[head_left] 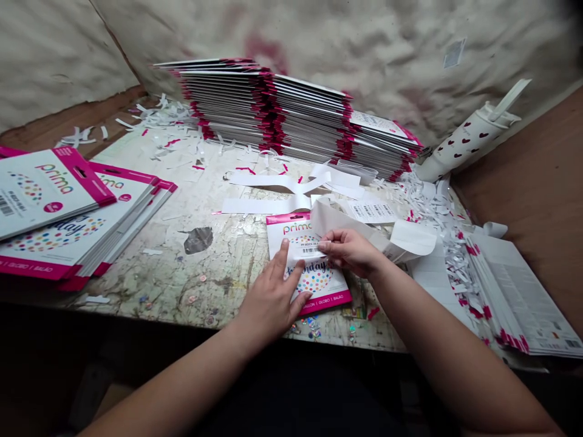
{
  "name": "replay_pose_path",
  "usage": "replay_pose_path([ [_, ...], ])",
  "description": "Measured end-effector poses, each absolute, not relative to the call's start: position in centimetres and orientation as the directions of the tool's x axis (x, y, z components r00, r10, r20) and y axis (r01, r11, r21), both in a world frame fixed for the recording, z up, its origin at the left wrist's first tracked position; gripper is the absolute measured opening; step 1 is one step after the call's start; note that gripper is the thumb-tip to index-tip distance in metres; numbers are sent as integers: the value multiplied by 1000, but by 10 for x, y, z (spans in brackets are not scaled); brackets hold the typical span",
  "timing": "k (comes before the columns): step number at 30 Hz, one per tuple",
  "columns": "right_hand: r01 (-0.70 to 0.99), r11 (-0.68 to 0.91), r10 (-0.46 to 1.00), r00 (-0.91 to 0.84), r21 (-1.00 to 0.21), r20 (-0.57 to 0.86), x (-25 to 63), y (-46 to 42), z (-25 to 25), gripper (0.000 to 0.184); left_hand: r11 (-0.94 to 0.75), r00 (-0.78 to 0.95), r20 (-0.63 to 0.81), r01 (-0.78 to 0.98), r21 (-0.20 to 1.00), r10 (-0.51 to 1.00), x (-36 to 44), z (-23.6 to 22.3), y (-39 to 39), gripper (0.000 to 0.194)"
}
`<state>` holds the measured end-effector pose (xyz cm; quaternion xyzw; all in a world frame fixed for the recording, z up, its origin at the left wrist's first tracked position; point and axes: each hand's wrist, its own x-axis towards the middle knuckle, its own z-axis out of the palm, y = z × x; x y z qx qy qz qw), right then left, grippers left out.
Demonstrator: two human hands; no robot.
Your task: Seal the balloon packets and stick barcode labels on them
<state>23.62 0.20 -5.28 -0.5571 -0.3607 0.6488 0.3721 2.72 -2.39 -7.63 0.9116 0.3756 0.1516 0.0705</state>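
Observation:
A flat balloon packet [328,290] with pink ends, coloured dots and the word "prima" lies on the table in front of me. My left hand [273,291] rests on its left side, fingers spread and holding nothing. At the packet's right edge, the thumb and fingers of my right hand [348,250] are pinched together at the end of a white barcode label [310,247] on the packet's front. A curling strip of label backing [337,218] runs behind my right hand, and more printed labels [371,211] show on it.
Tall stacks of packets [305,115] stand along the back. Further packets lie at left [40,194] and right [528,291]. A white tumbler with hearts [469,141] leans at the back right. Paper shreds [432,206] and blank strips [264,206] litter the worn table [159,267].

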Motion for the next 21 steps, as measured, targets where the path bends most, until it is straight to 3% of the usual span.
replay_pose_path([
  [3, 14, -490, 871, -28, -872, -490, 229, 5, -57, 31, -723, 686, 229, 650, 234, 690, 27, -77, -25, 49],
  [9, 520, -344, 937, 138, -782, -320, 216, 5, -49, 14, -768, 761, 124, 613, 186, 637, 27, -76, -21, 54],
  [11, 738, -247, 969, 191, -628, -157, 209, -3, -44, 14, -762, 759, 109, 617, 195, 642, 27, -75, -21, 53],
  [13, 915, -120, 989, 146, -385, 38, 200, -16, -42, 26, -761, 760, 105, 614, 210, 642, 28, -73, -22, 51],
  [14, 955, -41, 992, 73, -294, 99, 196, -23, -43, 32, -761, 762, 99, 611, 220, 640, 28, -73, -23, 49],
  [17, 968, 144, 984, -118, -208, 132, 193, -42, -54, 38, -757, 765, 86, 604, 250, 638, 28, -73, -24, 41],
  [21, 989, -85, 988, 99, -120, 120, 214, -52, -68, 44, -756, 759, 110, 602, 258, 642, 26, -74, -24, 48],
])
